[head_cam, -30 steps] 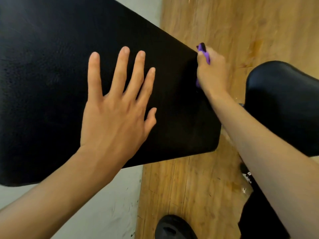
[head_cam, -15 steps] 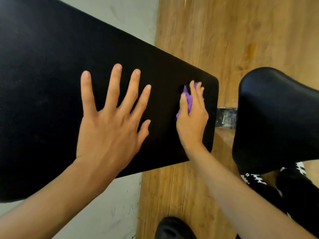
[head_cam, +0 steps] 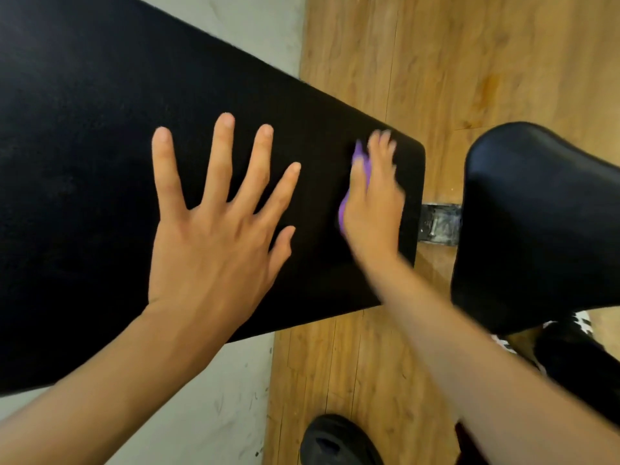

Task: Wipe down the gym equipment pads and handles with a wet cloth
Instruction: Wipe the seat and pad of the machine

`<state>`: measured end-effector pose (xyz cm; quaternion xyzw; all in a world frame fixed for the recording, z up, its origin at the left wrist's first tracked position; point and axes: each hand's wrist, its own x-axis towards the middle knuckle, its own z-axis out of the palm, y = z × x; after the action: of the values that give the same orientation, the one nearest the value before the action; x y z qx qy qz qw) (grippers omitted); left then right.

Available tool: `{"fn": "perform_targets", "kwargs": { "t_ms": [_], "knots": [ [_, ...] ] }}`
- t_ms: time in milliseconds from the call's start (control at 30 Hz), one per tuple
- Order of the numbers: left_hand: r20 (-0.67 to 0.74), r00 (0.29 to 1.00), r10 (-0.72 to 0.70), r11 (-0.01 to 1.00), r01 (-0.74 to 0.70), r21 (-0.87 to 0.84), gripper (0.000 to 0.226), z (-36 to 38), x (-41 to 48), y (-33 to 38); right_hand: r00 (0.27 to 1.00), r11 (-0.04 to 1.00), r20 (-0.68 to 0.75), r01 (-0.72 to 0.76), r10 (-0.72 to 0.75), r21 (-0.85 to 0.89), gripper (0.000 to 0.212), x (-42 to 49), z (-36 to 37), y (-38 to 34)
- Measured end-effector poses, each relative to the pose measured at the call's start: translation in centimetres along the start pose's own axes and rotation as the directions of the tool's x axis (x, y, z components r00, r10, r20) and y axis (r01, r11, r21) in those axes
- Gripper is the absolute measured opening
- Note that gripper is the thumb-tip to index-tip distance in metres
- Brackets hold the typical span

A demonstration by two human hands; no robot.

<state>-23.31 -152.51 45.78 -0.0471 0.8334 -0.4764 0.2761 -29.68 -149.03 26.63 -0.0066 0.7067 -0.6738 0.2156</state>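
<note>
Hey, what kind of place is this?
Likely a gym or workout room: a long black padded bench, a second black pad joined by a metal bracket, and a right hand pressing a purple cloth onto the bench.

Pad's left: black pad point(head_cam: 84, 162) bare beyond the left hand point(head_cam: 214, 236).
Between hands: narrow bare strip up to the right hand point(head_cam: 372, 206).
Right edge: seat pad point(head_cam: 536, 213) close by; a metal bracket point(head_cam: 439, 223), seemingly, bridges the gap.
</note>
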Motion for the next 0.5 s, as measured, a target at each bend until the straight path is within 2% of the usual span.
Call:
{"fn": "perform_targets", "kwargs": {
  "t_ms": [100, 167, 233, 300, 333, 500],
  "knots": [
    [0.004, 1.000, 0.006, 1.000, -0.006, -0.004, 0.074, 0.0, 0.2, 0.2, 0.998, 0.999, -0.038, -0.044, 0.045, 0.017, 0.048, 5.1, 0.4, -1.0],
    [-0.009, 1.000, -0.002, 1.000, 0.002, -0.002, 0.074, 0.3, -0.1, 0.2, 1.000, 0.997, -0.016, 0.015, -0.014, 0.076, 0.050, 0.1, 0.5, -0.7],
    [-0.013, 1.000, -0.002, 1.000, 0.002, 0.011, 0.074, 0.3, -0.1, 0.4, 0.996, 0.987, 0.059, 0.060, -0.069, 0.148, 0.052, -8.7, 0.0, -0.1],
    [-0.004, 1.000, 0.002, 1.000, -0.002, 0.016, 0.073, 0.1, -0.1, 0.4, 0.984, 0.986, 0.142, 0.088, -0.108, 0.140, 0.055, -15.8, -0.8, 0.2],
    [-0.009, 1.000, 0.001, 1.000, -0.001, 0.018, 0.073, 0.1, -0.1, 0.4, 0.983, 0.990, 0.149, 0.094, -0.110, 0.108, 0.057, -16.1, -0.8, 0.1],
    [-0.038, 0.999, 0.013, 1.000, -0.013, 0.017, 0.072, 0.3, 0.0, 0.3, 0.992, 0.992, 0.003, 0.128, -0.128, 0.021, 0.049, 0.8, 1.6, -4.0]
  ]
}}
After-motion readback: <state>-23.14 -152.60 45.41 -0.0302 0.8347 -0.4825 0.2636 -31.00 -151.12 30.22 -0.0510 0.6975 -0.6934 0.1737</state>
